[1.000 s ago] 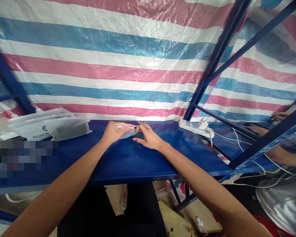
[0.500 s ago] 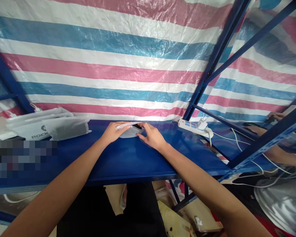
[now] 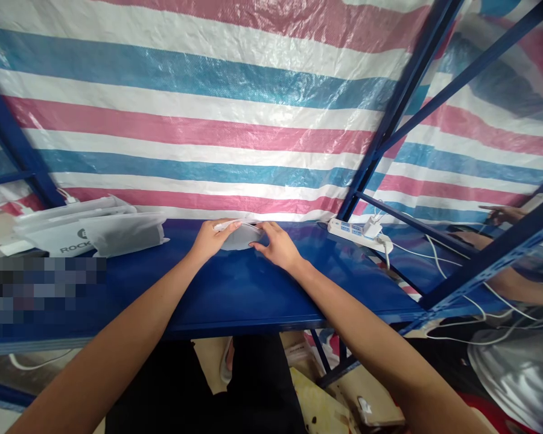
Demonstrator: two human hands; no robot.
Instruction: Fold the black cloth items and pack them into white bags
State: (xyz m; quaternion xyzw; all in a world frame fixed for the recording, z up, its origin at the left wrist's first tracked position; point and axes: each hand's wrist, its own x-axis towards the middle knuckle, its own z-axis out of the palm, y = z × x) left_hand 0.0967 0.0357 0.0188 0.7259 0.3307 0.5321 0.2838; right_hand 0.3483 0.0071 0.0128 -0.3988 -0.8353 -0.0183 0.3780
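A whitish, cloudy plastic bag (image 3: 239, 239) is between my hands over the blue tabletop (image 3: 248, 289). My left hand (image 3: 213, 239) grips its left top edge, the thumb pressed along the rim. On the opposite side, my right hand (image 3: 278, 244) has its fingers over the far edge and its thumb at the near face, closed round the bag's right end. The bag's mouth shows as a thin slit along the top, and what is inside is hidden.
Several similar bags (image 3: 127, 235), one printed "ROCK", lie at the left. A white power strip (image 3: 359, 234) with plugs and cables sits at the right, beside a blue metal post (image 3: 384, 129). Beyond the frame, another person's arm (image 3: 516, 280) shows. Striped sheeting (image 3: 208, 126) hangs behind.
The bag's mouth has narrowed to a slit, and the dark thing seen inside it before is now out of sight. Both hands stay in nearly the same place.
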